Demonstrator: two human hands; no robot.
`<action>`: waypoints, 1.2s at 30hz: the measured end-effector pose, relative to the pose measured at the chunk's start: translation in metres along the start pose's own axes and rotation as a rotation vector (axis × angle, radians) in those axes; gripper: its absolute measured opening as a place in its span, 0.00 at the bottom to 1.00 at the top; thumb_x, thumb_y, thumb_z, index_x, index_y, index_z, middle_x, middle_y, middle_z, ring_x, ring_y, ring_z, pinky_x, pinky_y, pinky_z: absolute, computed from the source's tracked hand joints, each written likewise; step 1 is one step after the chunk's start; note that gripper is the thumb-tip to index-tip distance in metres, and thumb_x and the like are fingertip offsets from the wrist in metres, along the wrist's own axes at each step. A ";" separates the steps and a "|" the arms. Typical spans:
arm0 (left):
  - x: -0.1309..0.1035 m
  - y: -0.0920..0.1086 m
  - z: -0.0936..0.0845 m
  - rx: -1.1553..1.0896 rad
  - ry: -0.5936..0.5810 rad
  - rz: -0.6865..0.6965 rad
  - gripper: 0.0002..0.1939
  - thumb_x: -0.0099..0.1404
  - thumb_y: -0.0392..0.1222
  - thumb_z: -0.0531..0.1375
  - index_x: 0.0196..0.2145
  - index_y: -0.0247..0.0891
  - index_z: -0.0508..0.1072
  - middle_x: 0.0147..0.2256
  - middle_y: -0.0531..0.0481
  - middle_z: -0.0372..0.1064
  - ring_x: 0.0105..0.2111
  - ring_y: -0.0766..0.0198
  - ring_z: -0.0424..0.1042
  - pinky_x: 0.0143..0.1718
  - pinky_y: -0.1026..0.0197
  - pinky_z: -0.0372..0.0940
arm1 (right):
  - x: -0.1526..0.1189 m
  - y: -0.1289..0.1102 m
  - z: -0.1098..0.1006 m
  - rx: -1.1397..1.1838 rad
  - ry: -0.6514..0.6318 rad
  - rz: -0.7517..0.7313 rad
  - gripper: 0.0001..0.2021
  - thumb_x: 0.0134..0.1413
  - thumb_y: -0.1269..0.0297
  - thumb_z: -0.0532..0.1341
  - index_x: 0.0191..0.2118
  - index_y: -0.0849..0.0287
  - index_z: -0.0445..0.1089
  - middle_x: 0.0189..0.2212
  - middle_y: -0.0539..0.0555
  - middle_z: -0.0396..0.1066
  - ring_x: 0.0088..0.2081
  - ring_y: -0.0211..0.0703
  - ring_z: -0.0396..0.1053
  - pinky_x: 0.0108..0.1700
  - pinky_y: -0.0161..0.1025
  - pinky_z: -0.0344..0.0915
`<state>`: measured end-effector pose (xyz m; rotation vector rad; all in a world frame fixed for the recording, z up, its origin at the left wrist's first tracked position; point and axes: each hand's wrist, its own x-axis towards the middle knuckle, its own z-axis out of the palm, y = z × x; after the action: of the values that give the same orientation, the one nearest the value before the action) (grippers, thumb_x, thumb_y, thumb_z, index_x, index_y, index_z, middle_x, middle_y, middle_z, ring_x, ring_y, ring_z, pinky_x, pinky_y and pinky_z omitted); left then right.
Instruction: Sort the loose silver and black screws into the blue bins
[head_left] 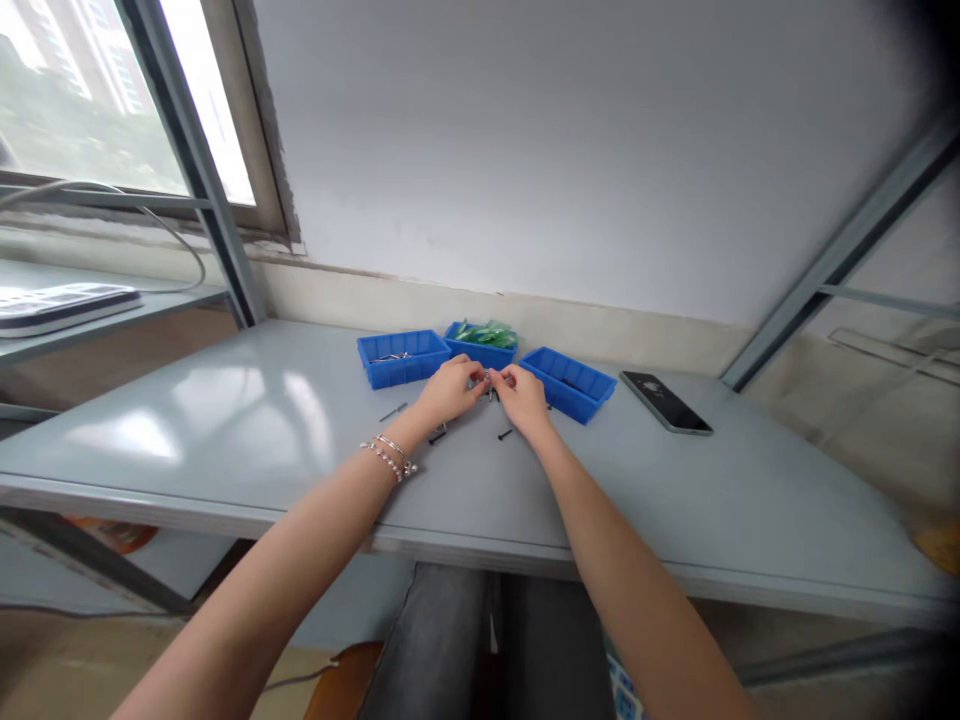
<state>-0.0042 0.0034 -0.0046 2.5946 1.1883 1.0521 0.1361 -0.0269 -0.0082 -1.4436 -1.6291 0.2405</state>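
Note:
My left hand [452,388] and my right hand [523,398] meet over the table with fingertips pinched close together. A small silvery piece [490,389], screw-like, shows between them; which hand grips it is too small to tell. Dark and silvery screws lie about on the tabletop: one long screw [393,411] left of my left hand, a dark screw [437,438] below that wrist, and another dark screw [505,434] beside my right hand. A bracelet of beads [384,458] circles my left wrist.
Behind my hands stand a left blue bin [405,373] with silvery screws, a middle blue bin [480,353] holding green plastic packets [486,333], and a right blue bin [574,397] with dark pieces. A phone [666,402] lies to the right. Metal posts frame the grey table [225,430].

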 end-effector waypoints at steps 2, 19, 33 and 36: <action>0.000 0.000 0.000 0.002 0.002 0.005 0.09 0.59 0.42 0.53 0.28 0.34 0.69 0.29 0.48 0.63 0.29 0.66 0.62 0.33 0.62 0.58 | 0.000 0.000 0.000 -0.001 -0.015 -0.016 0.14 0.52 0.56 0.53 0.24 0.61 0.64 0.22 0.52 0.66 0.27 0.38 0.62 0.30 0.33 0.53; 0.000 0.000 0.002 -0.069 -0.016 0.029 0.08 0.57 0.41 0.55 0.30 0.33 0.69 0.32 0.48 0.62 0.29 0.67 0.61 0.35 0.62 0.59 | 0.000 -0.004 -0.002 0.012 -0.046 -0.041 0.14 0.53 0.61 0.52 0.20 0.61 0.58 0.18 0.50 0.61 0.23 0.35 0.56 0.26 0.32 0.47; -0.001 0.002 0.001 -0.118 -0.027 0.063 0.11 0.60 0.42 0.52 0.35 0.35 0.70 0.33 0.47 0.62 0.30 0.67 0.61 0.36 0.61 0.60 | 0.000 -0.001 -0.001 0.018 -0.014 -0.028 0.09 0.52 0.63 0.51 0.26 0.60 0.62 0.21 0.51 0.64 0.25 0.36 0.59 0.30 0.33 0.52; -0.001 0.002 0.002 -0.120 -0.021 0.062 0.11 0.61 0.42 0.51 0.35 0.35 0.70 0.33 0.47 0.62 0.30 0.67 0.61 0.36 0.61 0.60 | 0.001 -0.001 -0.001 0.031 -0.019 -0.018 0.09 0.52 0.63 0.51 0.26 0.60 0.62 0.21 0.51 0.64 0.25 0.37 0.59 0.30 0.33 0.52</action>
<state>-0.0018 0.0017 -0.0053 2.5582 1.0135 1.0702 0.1363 -0.0267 -0.0070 -1.4070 -1.6463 0.2685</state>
